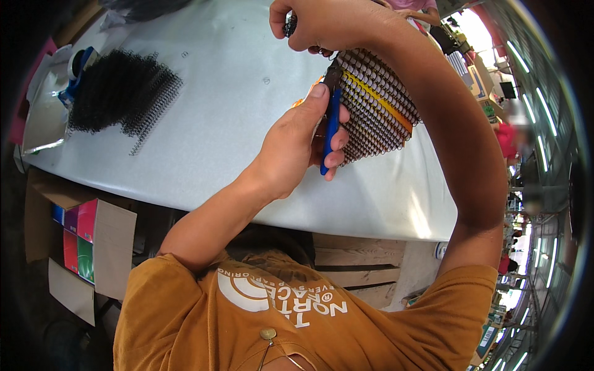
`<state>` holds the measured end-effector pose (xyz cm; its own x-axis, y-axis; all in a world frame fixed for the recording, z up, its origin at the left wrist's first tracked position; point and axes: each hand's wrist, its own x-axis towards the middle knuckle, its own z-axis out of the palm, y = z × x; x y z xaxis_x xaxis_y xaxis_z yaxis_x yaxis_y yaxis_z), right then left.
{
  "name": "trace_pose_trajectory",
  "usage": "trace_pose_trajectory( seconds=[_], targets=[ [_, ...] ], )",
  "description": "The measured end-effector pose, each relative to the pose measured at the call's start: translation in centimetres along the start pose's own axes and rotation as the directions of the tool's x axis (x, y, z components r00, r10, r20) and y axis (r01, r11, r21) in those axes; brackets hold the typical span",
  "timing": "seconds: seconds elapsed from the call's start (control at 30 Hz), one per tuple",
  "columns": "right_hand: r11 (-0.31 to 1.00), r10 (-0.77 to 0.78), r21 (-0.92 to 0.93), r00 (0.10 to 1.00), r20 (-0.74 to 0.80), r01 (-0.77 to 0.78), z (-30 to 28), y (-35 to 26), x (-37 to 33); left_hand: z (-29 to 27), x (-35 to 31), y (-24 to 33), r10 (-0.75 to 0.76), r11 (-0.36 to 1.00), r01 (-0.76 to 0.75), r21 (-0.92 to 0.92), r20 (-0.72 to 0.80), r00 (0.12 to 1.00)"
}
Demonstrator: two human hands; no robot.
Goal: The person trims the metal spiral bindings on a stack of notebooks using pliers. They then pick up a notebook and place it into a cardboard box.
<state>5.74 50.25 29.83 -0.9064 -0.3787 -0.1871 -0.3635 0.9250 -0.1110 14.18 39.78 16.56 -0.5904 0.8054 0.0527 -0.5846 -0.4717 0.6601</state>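
Observation:
My left hand [303, 139] is closed around blue-handled pliers [332, 127]. Their dark jaws point away from me, at the upper left corner of a stack of spiral-bound notebooks [374, 108]. Rows of dark wire coils run across the stack, with a yellow band among the pale ones. Reaching over from the right, my right hand [322, 25] is curled just beyond the jaws. Black coiled wire [289, 26] shows between its fingers; the rest of what it grips is hidden by the hand.
A heap of loose black spiral coils [117, 93] lies on the left of the white table [229, 123], beside a blue tape dispenser [74, 77]. An open carton [114, 247] with colourful contents stands below the table's left edge. Another person's arm [421, 13] shows at the far side.

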Motion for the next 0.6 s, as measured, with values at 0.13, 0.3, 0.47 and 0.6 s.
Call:
trace_pose_trajectory(
  seconds=[0.13, 0.3, 0.47, 0.6],
  targets=[
    [0.998, 0.068, 0.0, 0.997, -0.047, -0.068, -0.4, -0.7, 0.0, 0.8, -0.5, 0.6, -0.012, 0.998, 0.016, 0.067, -0.055, 0.998],
    [0.99, 0.136, -0.024, 0.989, -0.065, -0.138, -0.9, -1.7, -1.0, 1.8, 0.4, 0.7, -0.018, 0.999, 0.022, 0.042, -0.09, 0.996],
    [0.988, 0.151, 0.014, 0.985, -0.087, -0.151, -0.7, -1.4, -0.7, 1.5, 0.1, 0.7, -0.028, 0.993, 0.038, 0.112, -0.091, 0.995],
    [0.984, 0.163, 0.084, 0.983, -0.082, -0.157, -0.7, -1.2, -0.6, 1.3, 0.3, 1.1, 0.0, 0.997, 0.01, 0.083, -0.12, 0.993]
  ],
)
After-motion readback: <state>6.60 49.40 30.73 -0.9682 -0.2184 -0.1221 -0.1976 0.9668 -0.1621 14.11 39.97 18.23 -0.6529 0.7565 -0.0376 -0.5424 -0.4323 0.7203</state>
